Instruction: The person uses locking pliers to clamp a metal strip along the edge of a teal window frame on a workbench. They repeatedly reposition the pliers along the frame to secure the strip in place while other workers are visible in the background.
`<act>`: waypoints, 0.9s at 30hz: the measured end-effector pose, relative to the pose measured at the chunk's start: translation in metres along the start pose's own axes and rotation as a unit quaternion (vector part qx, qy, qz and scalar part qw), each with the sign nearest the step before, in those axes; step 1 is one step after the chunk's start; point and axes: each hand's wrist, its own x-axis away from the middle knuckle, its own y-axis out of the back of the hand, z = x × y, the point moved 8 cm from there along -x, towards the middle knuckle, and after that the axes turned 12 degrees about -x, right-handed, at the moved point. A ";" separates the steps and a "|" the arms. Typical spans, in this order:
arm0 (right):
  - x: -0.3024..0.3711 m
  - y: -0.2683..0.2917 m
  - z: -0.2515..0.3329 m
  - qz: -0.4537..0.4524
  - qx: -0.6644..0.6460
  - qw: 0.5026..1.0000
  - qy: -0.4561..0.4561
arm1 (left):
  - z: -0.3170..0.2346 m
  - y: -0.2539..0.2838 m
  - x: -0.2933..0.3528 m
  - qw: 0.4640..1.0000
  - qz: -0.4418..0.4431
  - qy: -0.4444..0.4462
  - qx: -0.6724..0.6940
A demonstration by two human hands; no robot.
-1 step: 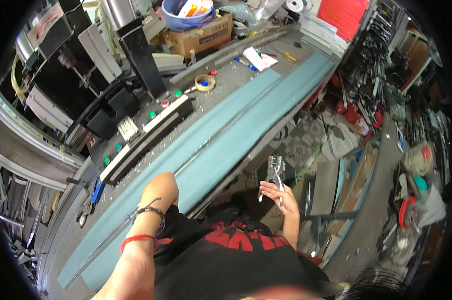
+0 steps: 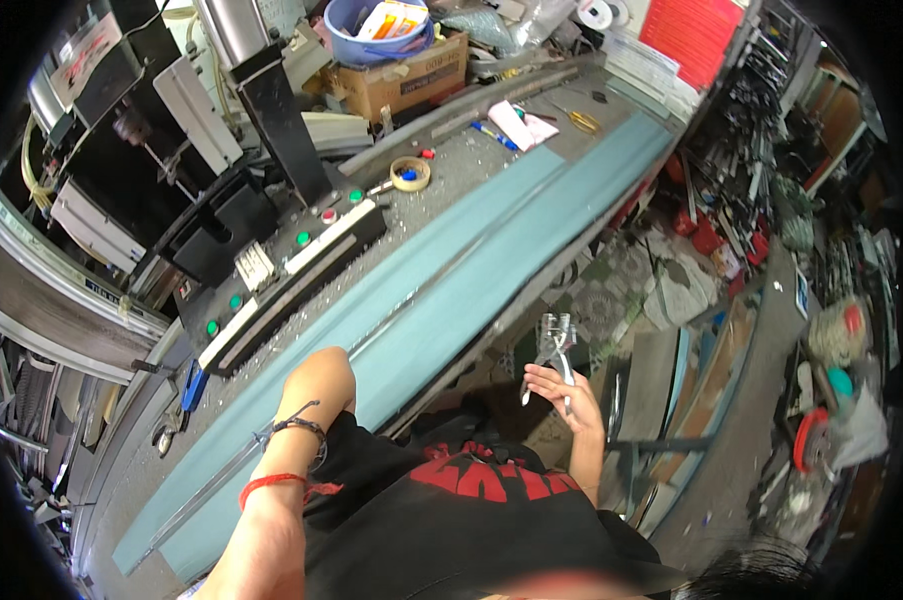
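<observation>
Head view shows four green buttons, one metal tool gripped by right hand, left hand's grip unclear.

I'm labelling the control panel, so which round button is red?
The red button, second from the tape roll, sitting between two green buttons; the other four are all green.
</observation>
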 end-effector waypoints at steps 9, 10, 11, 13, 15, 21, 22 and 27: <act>-0.134 0.013 0.175 0.028 -0.047 0.997 0.058 | 0.139 -0.117 0.015 0.934 0.201 0.021 0.296; -0.155 0.019 0.190 0.014 -0.029 0.998 0.056 | 0.178 -0.141 0.034 0.905 0.187 0.123 0.362; -0.178 0.021 0.205 0.030 -0.036 0.997 0.059 | 0.229 -0.165 0.055 0.878 0.075 0.236 0.409; -0.228 0.027 0.233 0.035 -0.027 0.998 0.050 | 0.301 -0.209 0.135 0.837 0.147 0.519 0.094; -0.279 0.025 0.257 0.072 0.020 0.996 0.043 | 0.337 -0.243 0.206 0.687 0.262 0.653 -0.181; -0.395 0.004 0.301 0.132 0.081 0.987 -0.040 | 0.357 -0.301 0.243 0.518 0.215 0.687 -0.461; -0.406 0.001 0.297 0.150 0.073 0.984 -0.065 | 0.355 -0.303 0.247 0.500 0.196 0.710 -0.456; -0.447 -0.009 0.272 0.174 0.039 0.972 -0.156 | 0.349 -0.303 0.254 0.465 0.120 0.759 -0.439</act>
